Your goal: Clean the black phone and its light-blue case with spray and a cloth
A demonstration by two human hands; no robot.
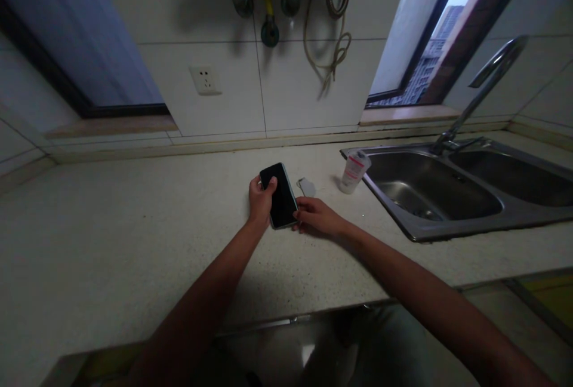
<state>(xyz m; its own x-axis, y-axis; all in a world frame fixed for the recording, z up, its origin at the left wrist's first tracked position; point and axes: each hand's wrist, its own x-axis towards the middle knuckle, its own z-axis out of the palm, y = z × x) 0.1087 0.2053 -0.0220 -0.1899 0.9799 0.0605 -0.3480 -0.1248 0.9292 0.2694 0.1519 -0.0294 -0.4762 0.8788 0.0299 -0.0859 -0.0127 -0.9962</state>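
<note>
A smartphone (pixel 283 203) with a dark screen is held above the countertop, its face turned up toward me. My left hand (pixel 261 200) wraps its left side, the thumb lying on the screen near the upper left. At the lower right corner, the fingers of my right hand (pixel 316 217) pinch the phone's edge. Just beyond my right hand lies a small flat grey-white piece (pixel 307 187) with a little loop at one end; its kind is unclear. A clear plastic cup (pixel 354 172) with red print stands farther right, leaning slightly in view.
A double steel sink (pixel 403 233) with a chrome faucet (pixel 483 85) is set into the pale countertop (pixel 134 226) at right. Behind, the tiled wall carries a power socket (pixel 205 80), pipe fittings and a hanging cord (pixel 333 67). Windows stand on both sides.
</note>
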